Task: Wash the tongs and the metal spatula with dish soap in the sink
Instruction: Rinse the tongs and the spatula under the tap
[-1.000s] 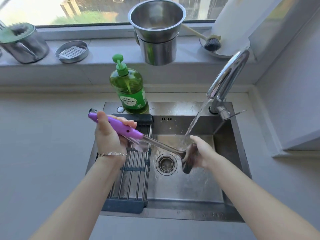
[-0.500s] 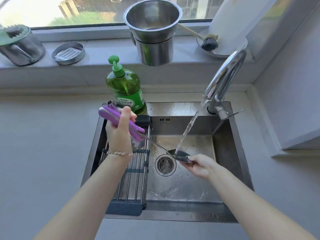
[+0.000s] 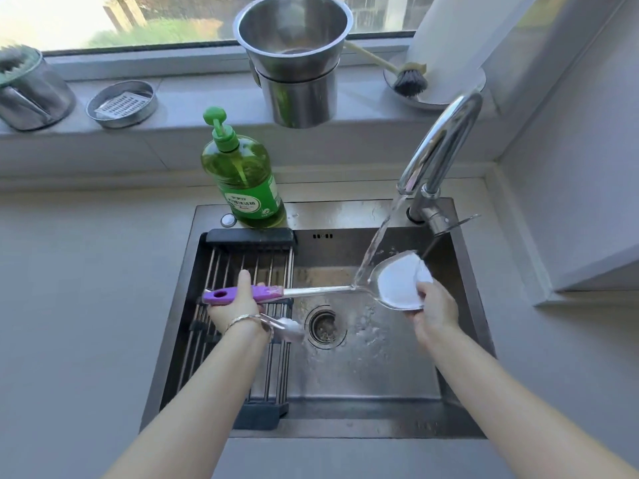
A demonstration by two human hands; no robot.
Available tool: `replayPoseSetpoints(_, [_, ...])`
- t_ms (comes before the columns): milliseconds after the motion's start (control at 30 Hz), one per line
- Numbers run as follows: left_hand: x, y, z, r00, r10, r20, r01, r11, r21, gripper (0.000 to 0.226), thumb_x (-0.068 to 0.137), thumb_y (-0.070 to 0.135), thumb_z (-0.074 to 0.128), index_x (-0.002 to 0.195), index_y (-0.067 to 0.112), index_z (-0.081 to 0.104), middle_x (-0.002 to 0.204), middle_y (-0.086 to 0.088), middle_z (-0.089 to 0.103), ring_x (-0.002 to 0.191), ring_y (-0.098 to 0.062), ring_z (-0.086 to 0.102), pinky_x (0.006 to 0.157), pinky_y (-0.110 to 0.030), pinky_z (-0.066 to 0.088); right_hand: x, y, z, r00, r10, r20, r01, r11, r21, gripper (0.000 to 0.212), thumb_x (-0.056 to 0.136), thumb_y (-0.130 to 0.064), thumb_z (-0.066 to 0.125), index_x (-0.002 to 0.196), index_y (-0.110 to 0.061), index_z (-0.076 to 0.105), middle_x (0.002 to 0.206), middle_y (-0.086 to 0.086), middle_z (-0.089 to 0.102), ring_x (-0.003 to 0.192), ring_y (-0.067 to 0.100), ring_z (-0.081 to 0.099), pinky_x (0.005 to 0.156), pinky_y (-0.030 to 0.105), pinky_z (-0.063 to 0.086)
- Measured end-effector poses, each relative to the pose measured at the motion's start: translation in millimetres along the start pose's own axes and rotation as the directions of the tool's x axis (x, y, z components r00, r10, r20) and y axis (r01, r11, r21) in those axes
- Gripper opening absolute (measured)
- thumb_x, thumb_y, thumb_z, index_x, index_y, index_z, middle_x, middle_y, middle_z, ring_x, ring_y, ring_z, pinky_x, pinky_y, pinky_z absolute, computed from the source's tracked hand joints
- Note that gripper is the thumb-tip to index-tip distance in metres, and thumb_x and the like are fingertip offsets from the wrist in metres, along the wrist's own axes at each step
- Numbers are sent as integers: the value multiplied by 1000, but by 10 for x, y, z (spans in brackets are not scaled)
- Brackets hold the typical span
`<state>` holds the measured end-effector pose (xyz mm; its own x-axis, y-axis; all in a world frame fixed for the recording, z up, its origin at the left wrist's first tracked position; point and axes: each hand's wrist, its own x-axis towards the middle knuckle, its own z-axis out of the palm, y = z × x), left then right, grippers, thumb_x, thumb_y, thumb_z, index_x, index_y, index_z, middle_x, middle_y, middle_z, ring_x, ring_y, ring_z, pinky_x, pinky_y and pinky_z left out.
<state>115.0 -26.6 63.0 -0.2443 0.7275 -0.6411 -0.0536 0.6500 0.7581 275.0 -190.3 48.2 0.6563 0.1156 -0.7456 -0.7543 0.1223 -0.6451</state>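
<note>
The metal spatula (image 3: 321, 290) has a purple handle and lies level across the sink (image 3: 363, 371). My left hand (image 3: 235, 305) grips the handle. My right hand (image 3: 434, 309) holds the wide blade at its lower right edge, with the blade's face turned up. Water from the faucet (image 3: 446, 140) strikes the spatula where the shaft meets the blade. The tongs (image 3: 283, 330), metal with pale tips, stick out from under my left wrist and seem to be held in that same hand. The green dish soap bottle (image 3: 242, 181) stands on the sink's back rim.
A roll-up drain rack (image 3: 242, 257) covers the sink's left part. The drain (image 3: 325, 328) lies below the spatula. On the window sill are stacked steel pots (image 3: 297, 63), a dish brush (image 3: 409, 81), a round grater dish (image 3: 121, 103) and a steel container (image 3: 31, 95).
The spatula has swung from slanted to level and its blade has turned face up. My right hand has moved right and up with the blade. My left hand has dropped lower over the rack.
</note>
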Motion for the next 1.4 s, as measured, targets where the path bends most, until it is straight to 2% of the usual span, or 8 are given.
replayPoseSetpoints(133, [-138,-335,224,988,-143,66,143,990,8,35,81,36,67,85,7,48,59,-5,49,16,-2,34,27,-9,29,-49,-179,-126,994,-91,57,67,941,332,15,90,-6,49,102,-8,58,125,15,58,101,25,61,92,39,49])
replayPoseSetpoints(633, [-596,-363,683,963,-246,115,233,966,110,28,72,24,65,88,9,48,66,-4,50,69,-27,55,79,-39,50,-336,-512,-330,928,-319,-194,361,897,255,24,95,-8,44,111,-23,54,101,-4,61,93,17,62,87,43,53])
replayPoseSetpoints(733, [-659,-333,683,953,-233,195,226,972,58,37,74,25,68,103,8,52,80,-5,59,71,-26,58,66,-31,51,-323,-520,-338,923,-295,-248,361,889,282,21,94,-8,42,109,-19,52,90,-7,58,82,12,59,88,41,52])
replayPoseSetpoints(900, [-838,-232,688,911,-139,388,141,990,25,21,78,20,68,80,16,48,66,2,63,55,-14,58,70,-30,54,-61,-217,-526,950,45,-308,49,955,293,42,98,-8,41,139,-5,34,135,17,44,114,37,52,90,44,50])
replayPoseSetpoints(1000, [-973,-196,741,892,-21,452,-28,994,101,21,79,17,66,71,16,47,51,5,56,33,-8,50,41,-17,44,38,105,-572,934,288,-212,-224,932,284,40,98,-2,38,137,3,33,140,25,38,123,40,46,99,44,44])
replayPoseSetpoints(1133, [-1131,-284,858,822,91,562,-230,956,181,20,79,17,64,73,17,45,77,-5,53,60,-20,50,61,-27,43,-23,321,-470,898,430,-95,-437,896,-81,38,95,4,40,133,10,36,137,28,41,124,37,47,97,39,43])
replayPoseSetpoints(1267, [-1197,-436,899,713,192,674,-468,846,254,29,81,22,66,68,20,40,70,3,43,69,-18,43,70,-28,40,-150,272,-353,994,62,86,8,763,-647,54,88,0,52,138,-4,34,140,14,39,127,30,42,104,37,38])
replayPoseSetpoints(1400, [-1252,-478,889,661,186,727,-548,782,297,26,82,26,67,81,17,42,72,8,42,68,-10,45,62,-21,36,-281,105,-180,798,-310,517,598,512,-616,51,85,-11,61,131,-17,42,134,0,44,124,15,43,103,28,37])
